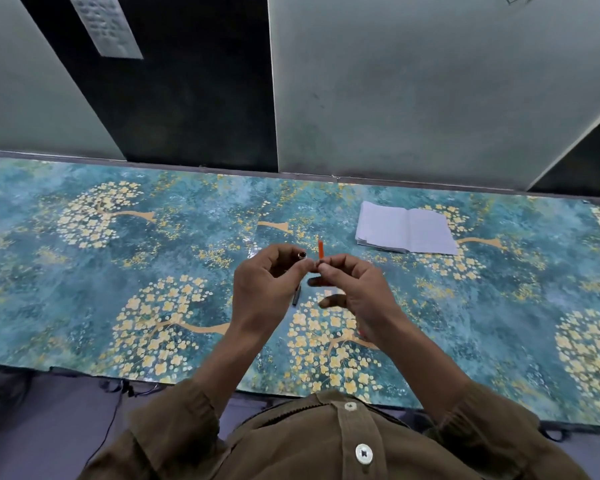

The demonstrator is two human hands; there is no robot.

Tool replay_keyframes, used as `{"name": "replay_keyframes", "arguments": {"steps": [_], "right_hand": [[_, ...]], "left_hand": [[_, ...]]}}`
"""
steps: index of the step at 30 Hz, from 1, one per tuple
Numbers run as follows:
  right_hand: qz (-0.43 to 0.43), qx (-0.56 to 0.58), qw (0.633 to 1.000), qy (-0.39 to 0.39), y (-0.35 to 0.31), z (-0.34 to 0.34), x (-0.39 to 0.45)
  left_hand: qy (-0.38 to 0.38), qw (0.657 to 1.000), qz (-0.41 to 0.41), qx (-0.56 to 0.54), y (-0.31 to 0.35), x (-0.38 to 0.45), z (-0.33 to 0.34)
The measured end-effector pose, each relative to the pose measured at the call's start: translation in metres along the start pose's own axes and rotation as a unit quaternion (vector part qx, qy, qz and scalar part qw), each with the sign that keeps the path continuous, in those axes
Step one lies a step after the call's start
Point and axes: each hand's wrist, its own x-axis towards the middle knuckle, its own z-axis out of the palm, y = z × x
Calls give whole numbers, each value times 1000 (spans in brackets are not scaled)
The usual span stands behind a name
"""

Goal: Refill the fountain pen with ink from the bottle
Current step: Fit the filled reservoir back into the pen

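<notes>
While both hands meet above the table: a fountain pen sits in pieces.
Left hand (267,289): fingers curled round the dark pen barrel (297,294), ringed open end up, just left of the orange part.
Right hand (352,292): thumb and forefinger pinched on the slim orange pen part (321,250), upright.
Table (84,271): blue floral cover beneath the hands.
Notebook (407,232): open, beyond and right of the right hand.
Ink bottle: cannot tell where.

A study or office desk: tabletop (84,271) under a floral teal cover, open notebook (406,230) on it, plain wall panels (430,81) behind the notebook.
</notes>
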Motion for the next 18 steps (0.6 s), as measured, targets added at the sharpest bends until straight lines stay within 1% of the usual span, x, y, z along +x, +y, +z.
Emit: {"name": "replay_keyframes", "arguments": {"steps": [3, 7, 10, 15, 18], "right_hand": [[-36, -17, 999, 27, -8, -3, 0], [-85, -26, 995, 35, -21, -3, -2], [-120, -57, 990, 49, -28, -4, -4], [-143, -127, 978, 77, -23, -4, -8], [-149, -146, 974, 90, -17, -5, -11]], "left_hand": [[-1, 1000, -1, -5, 1, -5, 2], [-16, 1000, 0, -1, -1, -7, 8], [-34, 999, 7, -3, -2, -8, 12], [-49, 998, 32, -5, -1, -8, 17], [-60, 997, 42, -3, -1, -8, 19]]}}
